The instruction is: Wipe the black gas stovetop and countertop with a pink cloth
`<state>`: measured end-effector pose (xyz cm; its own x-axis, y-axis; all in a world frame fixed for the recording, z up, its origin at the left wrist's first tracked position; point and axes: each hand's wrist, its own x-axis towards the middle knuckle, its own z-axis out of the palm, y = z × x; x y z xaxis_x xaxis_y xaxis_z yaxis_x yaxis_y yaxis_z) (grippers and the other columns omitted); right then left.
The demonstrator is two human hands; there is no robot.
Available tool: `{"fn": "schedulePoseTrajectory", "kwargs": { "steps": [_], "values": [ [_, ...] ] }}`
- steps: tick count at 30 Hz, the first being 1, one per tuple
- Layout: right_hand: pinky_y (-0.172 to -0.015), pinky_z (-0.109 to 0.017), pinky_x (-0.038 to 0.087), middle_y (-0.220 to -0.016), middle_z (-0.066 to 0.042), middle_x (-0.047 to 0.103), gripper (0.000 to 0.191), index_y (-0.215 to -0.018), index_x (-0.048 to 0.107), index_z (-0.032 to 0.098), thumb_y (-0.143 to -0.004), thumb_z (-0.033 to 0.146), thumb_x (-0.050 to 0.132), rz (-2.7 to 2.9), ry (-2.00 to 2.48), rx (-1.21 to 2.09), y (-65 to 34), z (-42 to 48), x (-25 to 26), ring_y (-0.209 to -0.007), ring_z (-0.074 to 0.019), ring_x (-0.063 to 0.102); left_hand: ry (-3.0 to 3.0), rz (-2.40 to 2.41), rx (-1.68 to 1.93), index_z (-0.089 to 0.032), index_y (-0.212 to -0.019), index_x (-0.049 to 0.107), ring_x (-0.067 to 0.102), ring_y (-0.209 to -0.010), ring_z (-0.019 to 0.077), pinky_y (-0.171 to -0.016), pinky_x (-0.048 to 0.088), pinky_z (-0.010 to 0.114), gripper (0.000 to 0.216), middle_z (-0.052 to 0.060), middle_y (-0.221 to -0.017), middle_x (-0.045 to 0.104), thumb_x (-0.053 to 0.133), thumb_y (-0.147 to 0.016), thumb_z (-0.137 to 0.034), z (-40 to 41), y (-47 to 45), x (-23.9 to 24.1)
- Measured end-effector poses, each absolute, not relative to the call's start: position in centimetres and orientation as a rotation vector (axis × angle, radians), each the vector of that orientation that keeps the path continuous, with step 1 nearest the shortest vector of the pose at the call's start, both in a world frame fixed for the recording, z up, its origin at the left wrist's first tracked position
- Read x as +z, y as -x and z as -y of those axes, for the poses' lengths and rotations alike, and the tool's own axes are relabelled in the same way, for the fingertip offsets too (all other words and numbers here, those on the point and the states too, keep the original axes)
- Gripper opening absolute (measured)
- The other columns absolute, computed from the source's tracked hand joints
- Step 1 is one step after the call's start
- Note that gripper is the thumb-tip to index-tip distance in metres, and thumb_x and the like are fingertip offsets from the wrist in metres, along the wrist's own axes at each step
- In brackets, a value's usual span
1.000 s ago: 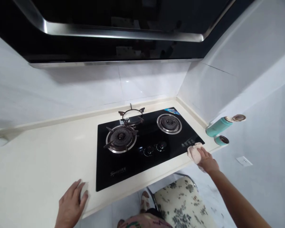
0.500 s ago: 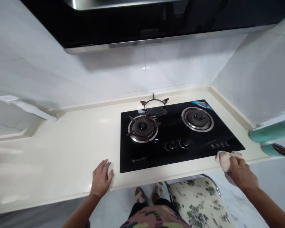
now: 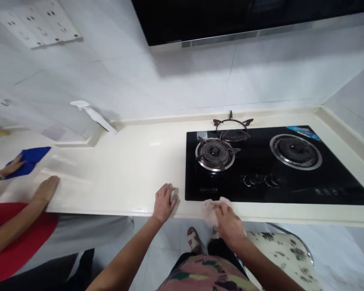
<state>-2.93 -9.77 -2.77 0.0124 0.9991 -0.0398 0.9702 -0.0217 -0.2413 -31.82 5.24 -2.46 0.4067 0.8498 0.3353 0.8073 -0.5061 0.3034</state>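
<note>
My right hand [image 3: 230, 224] is closed on a pale cloth [image 3: 210, 213], which lies at the front strip of the counter by the lower left part of the black gas stove [image 3: 230, 194]. Left of the stove, my left hand [image 3: 164, 203] rests on the cream countertop [image 3: 124, 169] near its front edge, fingers stretched out and holding nothing. A pan support [image 3: 218, 151] sits over the left burner, and a second loose pan support [image 3: 233, 125] stands behind it at the stove's back edge. The right burner [image 3: 295, 151] has no support on it.
At the left a co-worker in a red top [image 3: 21, 238] presses a blue cloth [image 3: 28, 161] on the counter. A white handled tool [image 3: 97, 117] leans at the wall. The range hood [image 3: 245, 18] hangs above. A floral-patterned chair [image 3: 279, 258] stands below the counter's right part.
My right hand has slid the cloth leftward along the counter's front edge, from the stove's right end to its left part. The view has turned left, bringing the co-worker in.
</note>
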Motion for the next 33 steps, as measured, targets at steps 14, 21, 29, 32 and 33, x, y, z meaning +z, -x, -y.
{"fn": "schedulePoseTrajectory", "kwargs": {
  "steps": [14,21,29,32,33],
  "values": [
    [-0.103,-0.043,0.056,-0.151,-0.015,0.052,0.080,-0.149,0.055,0.022,-0.072,0.023,0.081,2.017,1.680,0.854,13.6,4.6,-0.7,-0.127,-0.0314,0.062,-2.578,-1.347,0.869,-0.027,-0.150,0.051,0.052,-0.145,0.0336,-0.112,0.054,0.054,0.052,0.019,-0.153,0.053,0.059,-0.098,-0.028,9.4,33.9,-3.4],
    [-0.099,-0.040,0.057,-0.134,-0.008,0.066,0.056,-0.144,0.063,0.028,-0.090,0.019,0.049,1.871,1.429,0.983,7.1,4.4,-1.0,-0.115,-0.0241,0.067,-2.713,-1.481,0.584,-0.027,-0.158,0.050,0.041,-0.152,0.0503,-0.112,0.044,0.072,0.088,0.028,-0.163,0.046,0.080,-0.082,-0.060,7.7,27.6,-6.9],
    [-0.117,-0.061,0.038,-0.146,-0.020,0.059,0.043,-0.134,0.065,0.016,-0.105,0.039,0.042,1.645,2.016,-0.120,-2.8,5.0,-4.2,-0.141,-0.0385,0.051,-2.704,-1.440,0.530,-0.032,-0.152,0.059,0.029,-0.159,0.0496,-0.119,0.031,0.072,0.080,0.021,-0.170,0.039,0.072,-0.083,-0.070,7.1,27.1,-9.0],
    [-0.120,-0.063,0.032,-0.153,-0.024,0.055,0.047,-0.143,0.056,0.012,-0.105,0.034,0.042,1.733,2.029,-0.256,-2.9,5.5,-5.8,-0.149,-0.0398,0.044,-2.824,-1.413,0.622,-0.042,-0.136,0.070,0.035,-0.158,0.0393,-0.122,0.031,0.065,0.043,0.011,-0.164,0.052,0.070,-0.094,-0.046,6.1,30.6,-9.9],
    [-0.120,-0.063,0.032,-0.152,-0.024,0.055,0.047,-0.144,0.056,0.012,-0.104,0.034,0.043,1.746,2.023,-0.276,-2.9,5.6,-6.1,-0.149,-0.0398,0.044,-2.833,-1.428,0.636,-0.043,-0.131,0.072,0.036,-0.158,0.0374,-0.122,0.031,0.063,0.036,0.010,-0.161,0.055,0.069,-0.095,-0.039,5.6,32.4,-9.9]
  ]
}}
